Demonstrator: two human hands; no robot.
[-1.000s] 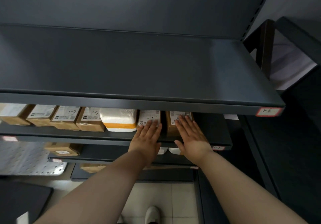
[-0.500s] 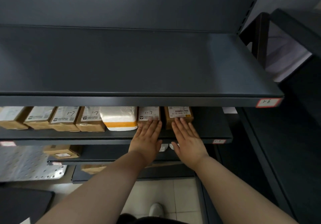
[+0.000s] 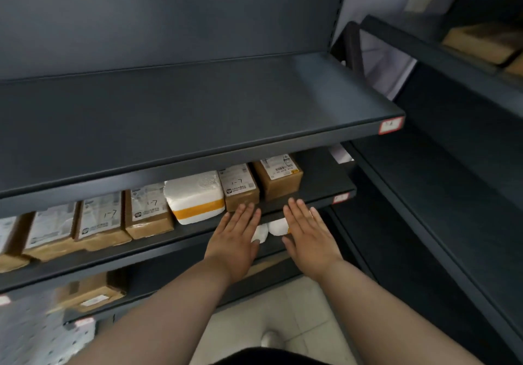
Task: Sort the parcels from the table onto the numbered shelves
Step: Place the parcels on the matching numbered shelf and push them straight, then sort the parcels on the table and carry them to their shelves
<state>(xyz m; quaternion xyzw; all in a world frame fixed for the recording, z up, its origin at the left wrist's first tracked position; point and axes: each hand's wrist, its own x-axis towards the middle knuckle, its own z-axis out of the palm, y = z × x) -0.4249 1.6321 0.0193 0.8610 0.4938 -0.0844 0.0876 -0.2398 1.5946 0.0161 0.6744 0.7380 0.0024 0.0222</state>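
A row of parcels lies on the second dark shelf. Its right end holds two brown boxes: one marked 1-7 and one with a barcode label. A white foam parcel with an orange band lies to their left. My left hand is flat with straight fingers, its fingertips just at the front of the 1-7 box. My right hand is flat too, in front of the shelf edge below the barcode box, apart from it. Neither hand holds anything.
Further brown 1-7 boxes fill the shelf to the left. The top shelf carries a red-framed label. White parcels and a brown box lie on lower shelves. Another rack stands at right, with brown boxes.
Both hands have drawn back from the two right-hand boxes to the shelf's front edge. The view has swung and tilted, showing more of the rack at right.
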